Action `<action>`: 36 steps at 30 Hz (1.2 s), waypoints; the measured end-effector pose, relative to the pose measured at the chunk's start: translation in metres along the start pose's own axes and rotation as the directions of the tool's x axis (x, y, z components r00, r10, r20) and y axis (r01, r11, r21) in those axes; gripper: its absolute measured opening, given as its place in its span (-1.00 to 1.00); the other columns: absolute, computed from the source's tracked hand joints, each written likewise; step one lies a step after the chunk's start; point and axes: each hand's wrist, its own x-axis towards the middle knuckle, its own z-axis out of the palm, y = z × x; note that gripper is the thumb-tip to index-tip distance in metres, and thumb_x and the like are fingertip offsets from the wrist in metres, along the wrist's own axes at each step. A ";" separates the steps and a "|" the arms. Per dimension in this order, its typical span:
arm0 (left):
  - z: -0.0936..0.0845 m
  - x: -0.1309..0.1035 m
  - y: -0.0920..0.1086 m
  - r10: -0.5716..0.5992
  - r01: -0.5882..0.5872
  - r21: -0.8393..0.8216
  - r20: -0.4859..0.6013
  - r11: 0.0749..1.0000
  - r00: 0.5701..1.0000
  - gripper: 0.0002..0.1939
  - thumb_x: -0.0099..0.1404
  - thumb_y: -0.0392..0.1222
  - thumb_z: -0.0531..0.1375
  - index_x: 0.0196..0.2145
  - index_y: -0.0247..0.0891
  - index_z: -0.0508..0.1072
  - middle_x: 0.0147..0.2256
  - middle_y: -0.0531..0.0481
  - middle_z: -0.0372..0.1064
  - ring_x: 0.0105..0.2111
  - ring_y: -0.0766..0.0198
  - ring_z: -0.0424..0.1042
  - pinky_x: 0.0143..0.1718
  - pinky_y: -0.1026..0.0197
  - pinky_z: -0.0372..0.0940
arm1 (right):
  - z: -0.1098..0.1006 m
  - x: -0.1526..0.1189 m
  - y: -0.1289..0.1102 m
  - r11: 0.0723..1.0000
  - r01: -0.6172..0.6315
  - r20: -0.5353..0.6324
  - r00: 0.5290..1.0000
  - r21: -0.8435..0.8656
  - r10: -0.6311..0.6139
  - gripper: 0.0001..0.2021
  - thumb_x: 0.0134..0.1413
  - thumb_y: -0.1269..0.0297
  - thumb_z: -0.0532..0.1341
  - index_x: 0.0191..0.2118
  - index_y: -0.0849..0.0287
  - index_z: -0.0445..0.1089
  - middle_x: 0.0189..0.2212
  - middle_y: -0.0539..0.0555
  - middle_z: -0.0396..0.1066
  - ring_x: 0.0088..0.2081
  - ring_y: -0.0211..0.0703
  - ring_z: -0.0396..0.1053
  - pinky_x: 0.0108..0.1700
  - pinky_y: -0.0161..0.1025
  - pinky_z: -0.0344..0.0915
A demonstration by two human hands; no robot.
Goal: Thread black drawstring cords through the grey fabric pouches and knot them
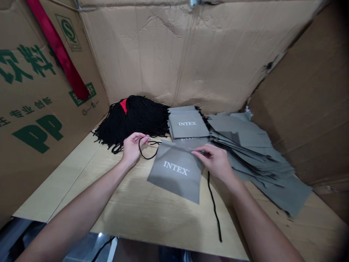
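A grey drawstring pouch (174,182) with white INTEX lettering hangs slightly tilted between my hands, above the table. My left hand (132,148) is closed in a pinch on a thin pale rod (155,139) that meets the pouch's top left corner. A black cord (147,158) loops below the left fingertips to that same corner. At the top right corner my right hand (215,158) pinches the pouch's edge; whether it also grips a rod end is too small to tell. A loose black cord end (214,207) hangs below the right hand.
A heap of black cords (136,120) with a red tie (123,106) lies at the back left. Beside it is a stack of INTEX pouches (188,125), then a spread pile of grey pouches (261,153). Cardboard walls (169,54) enclose the table (131,207). A red ribbon (60,51) hangs left.
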 end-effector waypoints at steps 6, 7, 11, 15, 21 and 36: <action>-0.006 0.001 0.013 -0.185 0.217 -0.184 0.178 0.959 0.966 -0.70 0.01 -0.28 0.24 -0.25 -0.32 0.56 -0.09 -0.22 0.48 -0.20 0.18 0.49 -0.28 0.22 0.41 | -0.002 0.000 0.008 0.999 -0.036 -0.002 0.999 -0.031 0.036 -0.73 0.11 0.05 0.23 -0.36 0.15 0.54 -0.44 0.09 0.51 -0.47 -0.19 0.36 -0.43 -0.25 0.23; -0.006 0.002 0.014 -0.196 0.232 -0.207 0.180 0.950 0.964 -0.72 0.05 -0.23 0.23 -0.25 -0.33 0.56 -0.07 -0.23 0.46 -0.20 0.18 0.49 -0.29 0.22 0.41 | -0.002 0.000 0.009 0.999 -0.038 0.003 0.999 -0.028 0.038 -0.73 0.11 0.05 0.23 -0.36 0.14 0.54 -0.43 0.09 0.51 -0.46 -0.18 0.37 -0.42 -0.25 0.24; -0.008 0.007 0.010 -0.165 0.171 -0.170 0.053 0.970 0.985 -0.71 0.08 -0.14 0.31 -0.22 -0.29 0.53 -0.04 -0.19 0.43 -0.30 0.29 0.47 -0.39 0.31 0.37 | -0.001 -0.001 0.010 0.999 -0.051 -0.002 0.999 -0.015 0.051 -0.72 0.10 0.04 0.24 -0.35 0.15 0.53 -0.42 0.09 0.52 -0.46 -0.18 0.36 -0.41 -0.24 0.25; -0.008 0.008 -0.001 -0.090 0.086 -0.097 -0.041 0.992 0.995 -0.55 -0.07 -0.22 0.40 -0.17 -0.23 0.45 -0.10 -0.10 0.44 -0.35 0.35 0.46 -0.43 0.36 0.31 | 0.001 -0.001 0.009 0.997 -0.078 -0.023 0.997 0.012 0.079 -0.72 0.07 0.03 0.26 -0.34 0.15 0.54 -0.43 0.08 0.51 -0.51 -0.21 0.31 -0.44 -0.25 0.24; 0.001 -0.002 -0.011 -0.126 0.130 -0.045 0.077 0.990 0.989 -0.47 -0.13 -0.32 0.42 -0.18 -0.24 0.34 -0.29 -0.02 0.50 -0.29 0.31 0.48 -0.18 0.23 0.34 | 0.003 -0.001 0.004 0.997 -0.065 0.019 0.998 0.041 0.064 -0.74 0.08 0.05 0.26 -0.35 0.16 0.53 -0.45 0.07 0.48 -0.50 -0.22 0.31 -0.45 -0.26 0.21; 0.003 -0.010 -0.009 -0.218 0.198 0.100 0.269 0.975 0.938 -0.73 -0.02 -0.03 0.41 -0.43 -0.28 0.58 -0.47 -0.06 0.47 -0.44 0.28 0.42 -0.38 0.26 0.31 | 0.001 -0.001 0.004 0.996 -0.073 -0.008 0.997 0.048 0.074 -0.70 0.05 0.03 0.29 -0.25 0.16 0.53 -0.39 0.09 0.51 -0.49 -0.22 0.32 -0.44 -0.27 0.26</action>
